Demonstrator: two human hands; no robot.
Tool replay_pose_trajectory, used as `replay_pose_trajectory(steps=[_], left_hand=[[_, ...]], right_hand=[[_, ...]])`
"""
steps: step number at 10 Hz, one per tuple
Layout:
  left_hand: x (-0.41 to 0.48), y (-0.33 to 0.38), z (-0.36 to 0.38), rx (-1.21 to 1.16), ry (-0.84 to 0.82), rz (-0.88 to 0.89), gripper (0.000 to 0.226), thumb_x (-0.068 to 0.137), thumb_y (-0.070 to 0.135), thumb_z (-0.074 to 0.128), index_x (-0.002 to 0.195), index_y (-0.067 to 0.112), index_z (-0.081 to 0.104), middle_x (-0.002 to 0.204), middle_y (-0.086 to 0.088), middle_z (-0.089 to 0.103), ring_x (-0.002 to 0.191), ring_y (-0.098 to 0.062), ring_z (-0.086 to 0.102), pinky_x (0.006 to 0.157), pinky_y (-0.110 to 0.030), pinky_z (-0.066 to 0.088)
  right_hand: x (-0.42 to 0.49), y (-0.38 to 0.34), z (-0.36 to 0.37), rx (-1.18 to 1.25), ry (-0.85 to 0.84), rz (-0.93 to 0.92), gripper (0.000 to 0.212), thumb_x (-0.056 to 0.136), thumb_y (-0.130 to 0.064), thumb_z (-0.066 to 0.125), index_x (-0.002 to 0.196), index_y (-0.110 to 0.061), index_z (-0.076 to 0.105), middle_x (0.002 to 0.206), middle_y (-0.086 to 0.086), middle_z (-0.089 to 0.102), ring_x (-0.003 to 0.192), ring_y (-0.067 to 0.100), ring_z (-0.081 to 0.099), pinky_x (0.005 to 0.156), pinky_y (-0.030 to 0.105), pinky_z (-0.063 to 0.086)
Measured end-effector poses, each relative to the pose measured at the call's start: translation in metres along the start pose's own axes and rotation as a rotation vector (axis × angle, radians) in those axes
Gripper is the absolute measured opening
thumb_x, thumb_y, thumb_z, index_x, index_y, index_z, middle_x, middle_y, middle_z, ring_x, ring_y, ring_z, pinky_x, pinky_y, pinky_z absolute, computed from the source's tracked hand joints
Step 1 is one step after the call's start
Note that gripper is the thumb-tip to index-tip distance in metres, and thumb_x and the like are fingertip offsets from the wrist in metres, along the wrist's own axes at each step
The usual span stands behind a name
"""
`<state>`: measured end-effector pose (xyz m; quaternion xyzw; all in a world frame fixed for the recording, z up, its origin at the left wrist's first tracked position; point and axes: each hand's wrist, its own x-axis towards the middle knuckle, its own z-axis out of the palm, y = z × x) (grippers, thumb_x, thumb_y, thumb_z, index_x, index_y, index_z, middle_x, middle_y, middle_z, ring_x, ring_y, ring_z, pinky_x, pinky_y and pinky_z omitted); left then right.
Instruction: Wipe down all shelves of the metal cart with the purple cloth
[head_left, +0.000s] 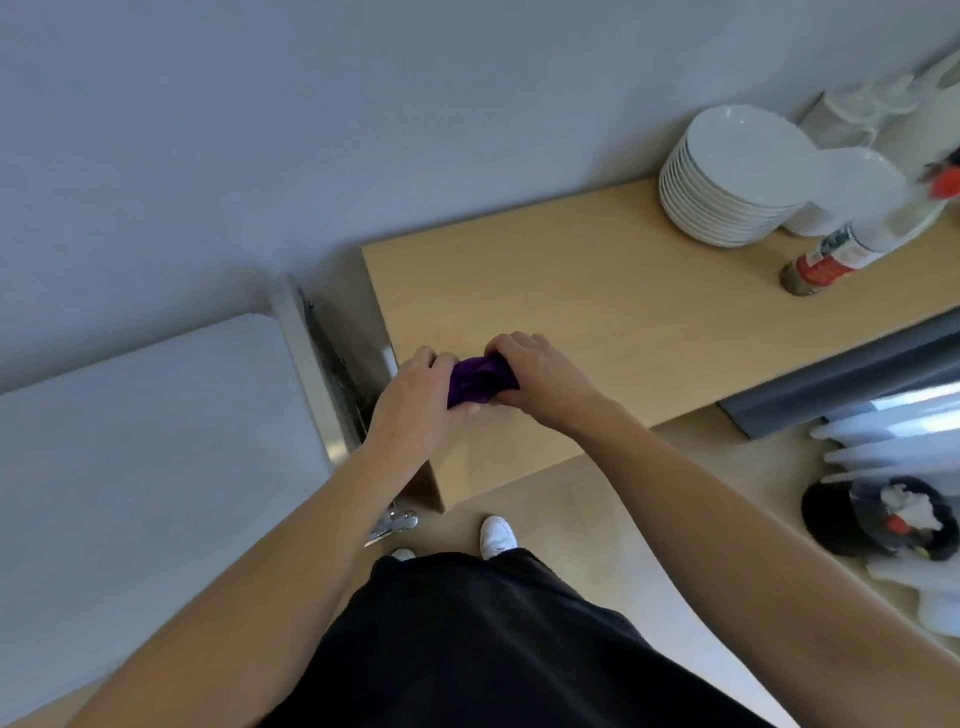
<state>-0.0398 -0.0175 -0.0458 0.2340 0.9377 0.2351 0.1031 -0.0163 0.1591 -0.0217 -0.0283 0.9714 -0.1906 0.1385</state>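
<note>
Left hand (415, 387) and right hand (535, 374) pinch the bunched purple cloth (478, 382), its length running between them

No text can be read. The bottle (823, 262) near the right edge of the counter (571, 291) carries a red and white label, its print too blurred.

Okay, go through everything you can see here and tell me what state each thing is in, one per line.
purple cloth: bunched up, gripped between both hands
left hand: grips the cloth's left end
right hand: grips the cloth's right end
white plates: stacked on the wooden counter
spice bottle: standing on the counter, top blurred
black bin: open, rubbish inside
</note>
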Motion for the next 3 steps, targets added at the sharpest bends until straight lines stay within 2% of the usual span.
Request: replay_pose_trajectory(steps=[1,2,3], left_hand=[[0.009,0.008,0.017,-0.012,-0.024,-0.099,0.051,0.080,0.046,0.071,0.119,0.016,0.053,0.106,-0.003,0.051,0.092,-0.020,0.055,0.079,-0.032,0.051],[0.018,0.013,0.027,0.000,-0.084,-0.180,0.056,0.081,0.044,0.071,0.125,0.015,0.051,0.114,-0.006,0.051,0.101,-0.023,0.054,0.085,-0.037,0.051],[0.014,0.016,0.031,0.051,-0.060,-0.245,0.066,0.081,0.043,0.071,0.136,0.019,0.043,0.126,-0.006,0.048,0.114,-0.024,0.050,0.094,-0.038,0.049]], right_hand=[[0.011,0.017,0.003,0.009,-0.052,-0.027,0.046,0.085,-0.026,0.070,0.124,-0.015,0.051,0.123,0.006,0.055,0.110,0.028,0.048,0.091,0.039,0.044],[0.021,0.029,0.008,-0.012,-0.120,-0.072,0.050,0.086,-0.025,0.067,0.130,-0.015,0.049,0.132,0.006,0.051,0.119,0.029,0.044,0.098,0.041,0.042],[0.020,0.041,0.002,-0.005,-0.184,-0.062,0.065,0.086,-0.034,0.068,0.143,-0.019,0.040,0.146,0.003,0.041,0.133,0.027,0.036,0.108,0.040,0.036]])
